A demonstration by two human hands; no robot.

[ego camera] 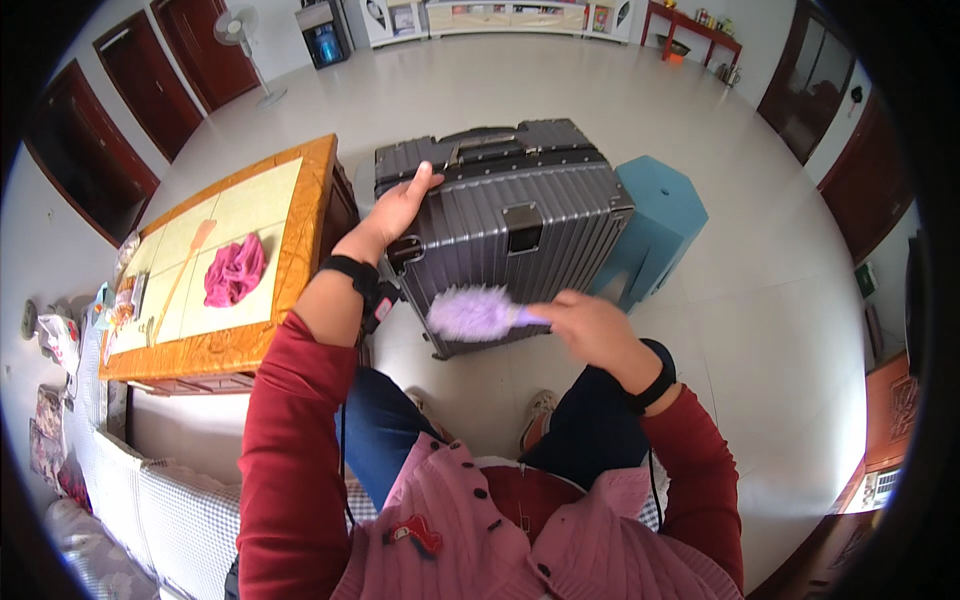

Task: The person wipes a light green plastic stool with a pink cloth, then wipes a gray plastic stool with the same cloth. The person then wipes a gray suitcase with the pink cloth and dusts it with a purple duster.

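Note:
A dark grey ribbed suitcase (555,196) stands upright on the floor before my knees, its handle on top. My left hand (401,206) holds its upper left corner, thumb raised and the other fingers mostly hidden. In my right hand (592,330) is the handle of a fluffy lilac duster (472,313). The duster head lies in front of the lower part of the suitcase's ribbed face; whether it touches I cannot tell. Close against the suitcase's right side is a blue-green hexagonal stool (660,196).
To the left, a wooden table (319,187) bears a crumpled pink cloth (235,271) and a fly swatter (184,270). A checked sofa (191,499) is at lower left. Farther off are a standing fan (251,56), a water dispenser (322,34), a TV cabinet (506,21) and a red side table (694,26).

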